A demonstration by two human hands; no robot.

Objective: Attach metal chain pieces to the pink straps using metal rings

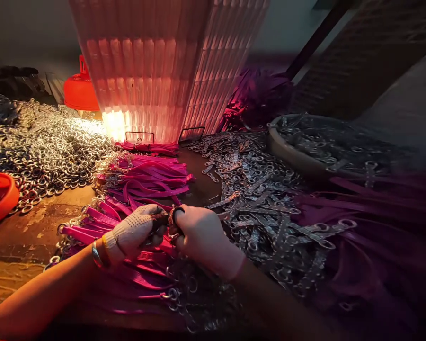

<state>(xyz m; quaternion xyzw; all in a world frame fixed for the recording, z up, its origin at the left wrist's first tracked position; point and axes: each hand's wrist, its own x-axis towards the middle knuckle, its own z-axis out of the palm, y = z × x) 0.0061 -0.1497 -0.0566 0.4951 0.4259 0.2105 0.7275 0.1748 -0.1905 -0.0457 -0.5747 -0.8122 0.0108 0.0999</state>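
My left hand point(137, 230), in a pale dotted work glove with dark bare fingertips, is closed in a pinch. Facing it, my right hand point(204, 237), also gloved, has its fingers curled and nearly touches the left fingertips. Whatever lies between the fingers is too small and dark to make out. Beneath both hands spreads a row of magenta straps point(142, 263), several with metal rings at their ends. More magenta straps point(152, 177) lie stacked just beyond.
A heap of metal rings point(67, 149) covers the left, near an orange bowl point(11, 199) and a lit orange lamp point(78, 90). Ribbed translucent panels point(145, 71) stand behind. Metal strips with ring ends point(255, 189) pile up rightward, below a wide basin point(287, 147); purple straps point(369, 255) lie nearer.
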